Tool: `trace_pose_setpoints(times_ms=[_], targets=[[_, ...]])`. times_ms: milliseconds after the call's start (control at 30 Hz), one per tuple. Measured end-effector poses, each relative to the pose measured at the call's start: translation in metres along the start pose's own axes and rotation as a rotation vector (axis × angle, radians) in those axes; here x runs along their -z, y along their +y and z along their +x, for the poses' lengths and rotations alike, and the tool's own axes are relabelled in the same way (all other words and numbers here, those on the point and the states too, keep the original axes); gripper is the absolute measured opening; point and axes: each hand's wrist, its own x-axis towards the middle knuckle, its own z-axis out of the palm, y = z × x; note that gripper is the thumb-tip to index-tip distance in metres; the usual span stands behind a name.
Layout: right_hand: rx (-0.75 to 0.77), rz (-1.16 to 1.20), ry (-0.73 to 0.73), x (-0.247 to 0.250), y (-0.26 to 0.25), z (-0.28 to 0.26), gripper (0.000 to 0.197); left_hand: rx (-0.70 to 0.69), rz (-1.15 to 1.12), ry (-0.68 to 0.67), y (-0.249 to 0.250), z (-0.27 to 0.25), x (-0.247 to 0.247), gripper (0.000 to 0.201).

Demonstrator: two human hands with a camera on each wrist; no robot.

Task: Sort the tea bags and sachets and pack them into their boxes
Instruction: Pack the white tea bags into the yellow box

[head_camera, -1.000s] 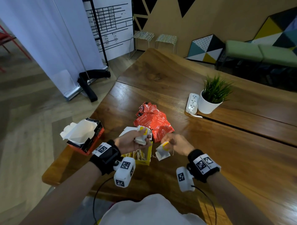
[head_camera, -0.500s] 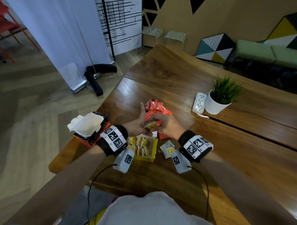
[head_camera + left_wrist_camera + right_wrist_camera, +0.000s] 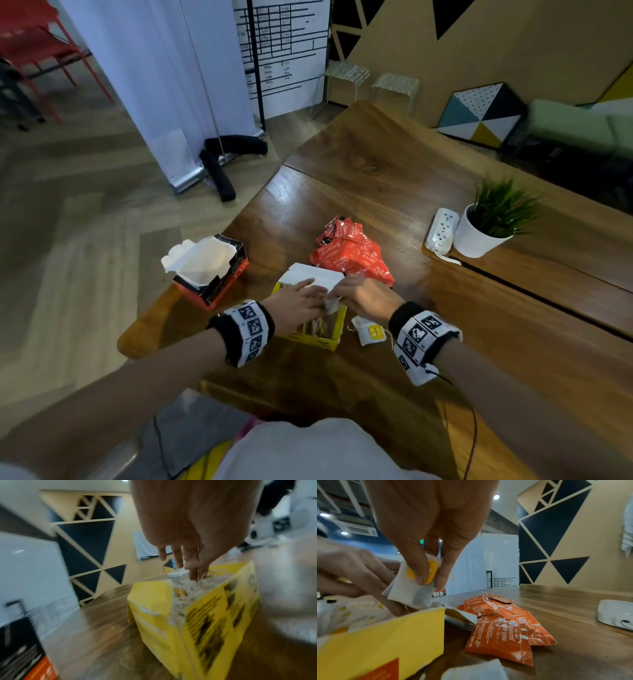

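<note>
An open yellow tea box stands on the wooden table, packed with several white tea bags. My left hand reaches into it with straight fingers that press on the bags inside the yellow box. My right hand hovers over the box's far right corner and pinches a tea bag by its yellow tag above the yellow box. One loose tea bag lies just right of the box. A pile of red sachets sits behind it, and an open red-and-black box stands to the left.
A white power strip and a potted plant stand at the right along the table seam. The table's left edge runs close to the red-and-black box. Bare wood stretches to the right and toward me.
Both hands came down from above the sachets onto the yellow box. My left hand let go of its bundle of tea bags and now lies flat in the box. My right hand holds one bag.
</note>
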Motion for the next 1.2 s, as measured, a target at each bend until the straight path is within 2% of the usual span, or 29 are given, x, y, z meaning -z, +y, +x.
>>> trace_pose_setpoints(times_ms=[100, 267, 333, 433, 533, 600, 667, 800, 900, 1000, 1100, 1167, 1200], targets=[[0.084, -0.057, 0.032, -0.011, -0.001, -0.002, 0.024, -0.100, 0.193, -0.054, 0.001, 0.013, -0.005, 0.048], [0.145, -0.180, 0.028, -0.017, 0.003, -0.002, 0.027, -0.091, 0.396, -0.200, 0.002, 0.004, 0.004, 0.030], [0.209, -0.257, -0.017, -0.016, 0.001, -0.003, 0.031, -0.034, 0.434, -0.148, 0.002, 0.000, -0.001, 0.020], [0.282, -0.317, -0.075, -0.014, 0.000, -0.003, 0.033, -0.020, 0.404, -0.038, 0.005, 0.000, -0.011, 0.023], [0.325, -0.378, -0.096, -0.014, 0.001, -0.002, 0.033, -0.004, 0.369, -0.021, 0.013, -0.002, -0.005, 0.027], [0.360, -0.378, -0.138, -0.016, 0.000, 0.000, 0.025, -0.008, 0.310, -0.049, 0.015, -0.001, -0.012, 0.032], [0.326, -0.375, -0.241, -0.016, -0.004, 0.001, 0.019, -0.001, 0.263, -0.067, 0.014, 0.000, -0.015, 0.037], [0.187, -0.462, -0.410, -0.016, -0.016, 0.017, 0.026, 0.024, 0.151, -0.104, 0.017, -0.002, -0.013, 0.039], [0.114, -0.488, -0.475, -0.020, -0.025, 0.032, 0.024, 0.014, 0.142, -0.065, 0.017, -0.001, -0.014, 0.040], [0.094, -0.474, -0.463, -0.029, -0.024, 0.034, 0.025, 0.050, 0.093, -0.072, 0.014, -0.003, -0.017, 0.042], [0.102, -0.446, -0.405, -0.035, -0.022, 0.030, 0.029, 0.078, 0.021, 0.040, 0.011, -0.013, -0.015, 0.042], [0.105, -0.429, -0.365, -0.037, -0.021, 0.028, 0.030, 0.165, -0.016, 0.219, 0.010, -0.022, -0.017, 0.046], [0.110, -0.415, -0.345, -0.036, -0.021, 0.028, 0.032, 0.275, -0.084, 0.357, 0.009, -0.025, -0.023, 0.048]])
